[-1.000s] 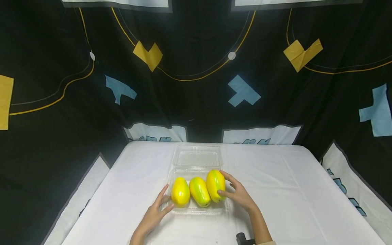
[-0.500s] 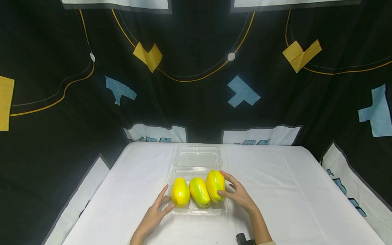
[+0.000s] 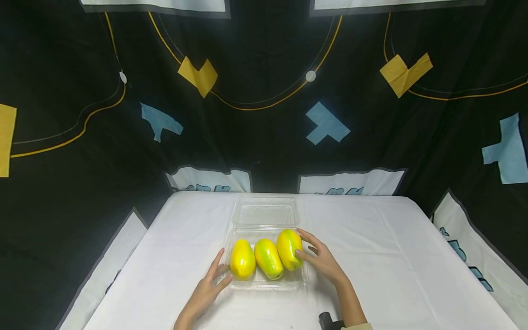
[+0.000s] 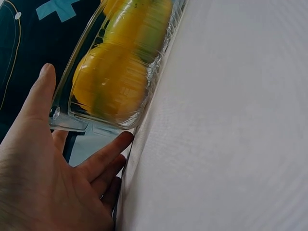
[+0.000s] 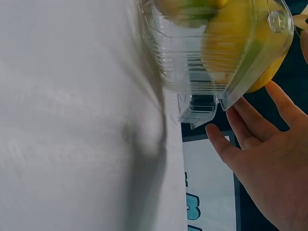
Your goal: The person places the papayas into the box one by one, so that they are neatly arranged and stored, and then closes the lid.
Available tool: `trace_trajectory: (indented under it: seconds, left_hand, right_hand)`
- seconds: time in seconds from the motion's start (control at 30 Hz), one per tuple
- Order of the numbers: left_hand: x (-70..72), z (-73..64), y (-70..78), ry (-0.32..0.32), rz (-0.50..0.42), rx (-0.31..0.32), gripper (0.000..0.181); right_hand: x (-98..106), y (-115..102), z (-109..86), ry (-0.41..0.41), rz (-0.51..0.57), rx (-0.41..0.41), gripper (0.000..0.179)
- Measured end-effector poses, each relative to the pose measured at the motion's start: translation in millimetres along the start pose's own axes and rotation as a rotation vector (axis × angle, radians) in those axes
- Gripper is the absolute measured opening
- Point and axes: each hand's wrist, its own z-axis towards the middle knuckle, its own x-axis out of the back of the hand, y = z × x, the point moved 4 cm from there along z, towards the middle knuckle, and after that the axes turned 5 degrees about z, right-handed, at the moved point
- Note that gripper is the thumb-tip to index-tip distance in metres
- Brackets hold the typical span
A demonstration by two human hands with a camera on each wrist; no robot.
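Three glossy yellow oval fruits streaked with green, much like mangoes or papayas, lie side by side in a clear plastic clamshell box (image 3: 268, 285). They are the left fruit (image 3: 243, 260), the middle fruit (image 3: 269, 259) and the right fruit (image 3: 290, 250). My right hand (image 3: 323, 261) holds the right fruit, fingertips at its far end and thumb on its near side. In the right wrist view, a fingertip meets the fruit (image 5: 231, 43) above the box's rim. My left hand (image 3: 208, 286) is spread at the box's left side, fingers extended; its fingertips are beside the box wall in the left wrist view.
The box's lid (image 3: 266, 213) lies folded back, away from me. Under everything is a white-covered table (image 3: 371, 256). A dark object (image 3: 327, 321) sits at my right wrist. Black curtains (image 3: 264, 137) with yellow and blue patches hang behind.
My right thumb has shifted slightly up along the right fruit, and that fruit has turned a little, its near end moving away from me. The left hand stays nearly still.
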Motion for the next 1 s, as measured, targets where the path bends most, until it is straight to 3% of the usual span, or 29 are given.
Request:
trace_trajectory:
  seconds: [0.2,0.3,0.4,0.5,0.6,0.77,0.87,1.0]
  left_hand:
    - [1.7,0.2,5.8,-0.045,0.007,0.02,0.072]
    - [5.8,1.2,11.9,-0.089,-0.011,0.054,0.068]
    - [16.0,5.4,17.9,-0.134,0.012,0.096,0.064]
    - [35.3,14.8,22.0,-0.166,0.105,0.116,0.064]
    - [57.7,35.9,26.9,-0.163,0.228,0.103,0.068]
    - [93.9,83.5,42.0,-0.096,0.362,0.01,0.072]
    - [106.1,113.9,53.8,-0.05,0.403,-0.047,0.068]
    - [113.6,149.4,62.4,0.047,0.463,-0.067,0.06]
  right_hand:
    - [11,23,12.1,0.047,-0.003,0.006,0.055]
    - [17,22,19.0,0.083,-0.03,0.01,0.054]
    - [25,17,27.6,0.119,-0.07,0.008,0.053]
    - [32,11,40.1,0.145,-0.106,0.028,0.051]
    - [44,6,56.9,0.175,-0.146,0.071,0.049]
    - [60,1,89.9,0.229,-0.172,0.118,0.046]
    - [68,4,107.8,0.249,-0.186,0.104,0.044]
    - [75,17,126.0,0.258,-0.213,0.048,0.043]
